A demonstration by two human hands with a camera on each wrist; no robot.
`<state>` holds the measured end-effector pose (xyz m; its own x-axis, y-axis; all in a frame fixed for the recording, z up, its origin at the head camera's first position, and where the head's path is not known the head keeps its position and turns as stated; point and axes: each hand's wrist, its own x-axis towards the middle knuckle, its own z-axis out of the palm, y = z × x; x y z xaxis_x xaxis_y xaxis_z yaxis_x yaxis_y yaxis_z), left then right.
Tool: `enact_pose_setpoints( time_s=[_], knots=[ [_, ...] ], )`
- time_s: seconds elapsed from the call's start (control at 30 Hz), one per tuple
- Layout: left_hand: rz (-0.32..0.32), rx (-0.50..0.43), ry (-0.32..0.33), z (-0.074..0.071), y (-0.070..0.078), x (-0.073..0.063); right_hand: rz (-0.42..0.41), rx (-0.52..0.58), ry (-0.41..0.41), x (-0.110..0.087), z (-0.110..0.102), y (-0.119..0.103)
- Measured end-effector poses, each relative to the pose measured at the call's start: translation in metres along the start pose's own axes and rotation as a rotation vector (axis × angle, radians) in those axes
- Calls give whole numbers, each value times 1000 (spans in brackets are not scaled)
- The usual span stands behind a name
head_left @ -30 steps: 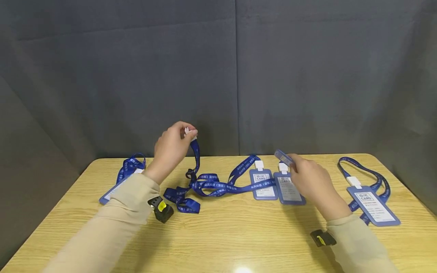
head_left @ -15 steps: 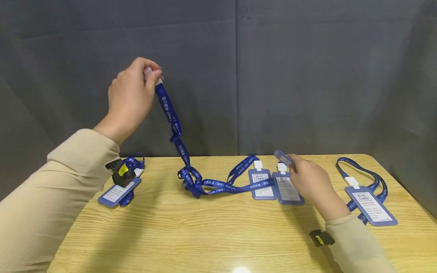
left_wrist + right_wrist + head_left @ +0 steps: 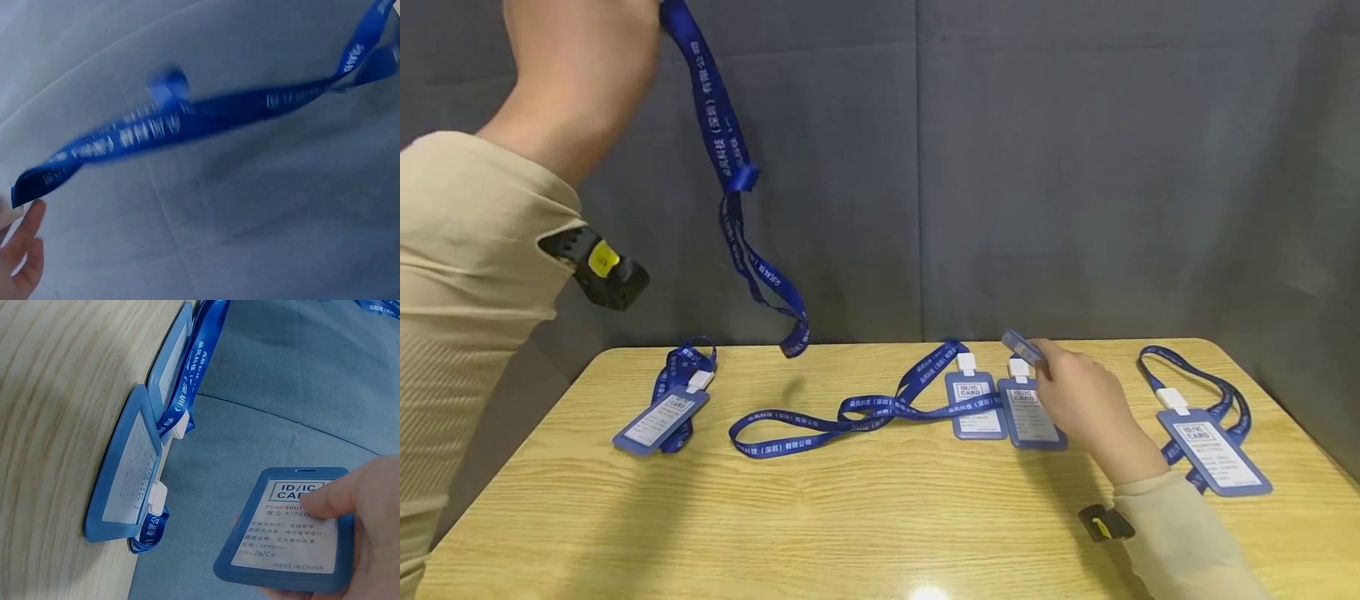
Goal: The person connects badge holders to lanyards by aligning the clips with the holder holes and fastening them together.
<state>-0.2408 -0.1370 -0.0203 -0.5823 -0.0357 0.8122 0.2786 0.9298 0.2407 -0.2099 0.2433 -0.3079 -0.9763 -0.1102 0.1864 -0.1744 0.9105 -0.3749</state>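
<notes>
High at the upper left of the head view, my left hand [image 3: 583,67] holds a blue lanyard [image 3: 718,125] by its end; the fingertips are cut off there. The strap hangs twisted, its lower end swinging over the table's back edge. In the left wrist view the lanyard [image 3: 212,119] stretches away from the fingers [image 3: 28,250], beside a bit of white clip. My right hand [image 3: 1082,400] pinches a blue ID card holder [image 3: 287,544], thumb across its printed face. No strap shows on that holder. Below it lie two badges, a left one [image 3: 976,410] and a right one [image 3: 1036,417].
A lanyard strap [image 3: 775,450] from the middle badges loops leftward across the wooden table [image 3: 850,533]. Another badge with bundled strap [image 3: 662,421] lies at the left, and one [image 3: 1217,454] at the right. A grey curtain [image 3: 1037,167] stands behind the table.
My left hand has risen up and left, pulling its lanyard off the table and free of the other strap, which now lies in an open loop. The right hand has stayed still.
</notes>
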Motion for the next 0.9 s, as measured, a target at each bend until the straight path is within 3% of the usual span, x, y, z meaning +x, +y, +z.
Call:
enact_pose_setpoints(
  time_s=[0.13, 0.33, 0.57, 0.8, 0.9],
  knots=[
    [-35, -6, -82, 10, -1, -12, -1, 2, -2, -1, 2, 1],
    [-34, -115, -200, 37, -9, -48, -15, 8, 8, -1, 3, 3],
    [-61, -338, -398, 82, -9, -113, -8, -11, 10, -3, 4, 3],
    [-196, -400, -659, 111, -2, -175, -2, -13, 12, -2, 7, 1],
    [-244, -471, -717, 119, 3, -198, -10, -18, 23, -1, 7, 1]
  ],
)
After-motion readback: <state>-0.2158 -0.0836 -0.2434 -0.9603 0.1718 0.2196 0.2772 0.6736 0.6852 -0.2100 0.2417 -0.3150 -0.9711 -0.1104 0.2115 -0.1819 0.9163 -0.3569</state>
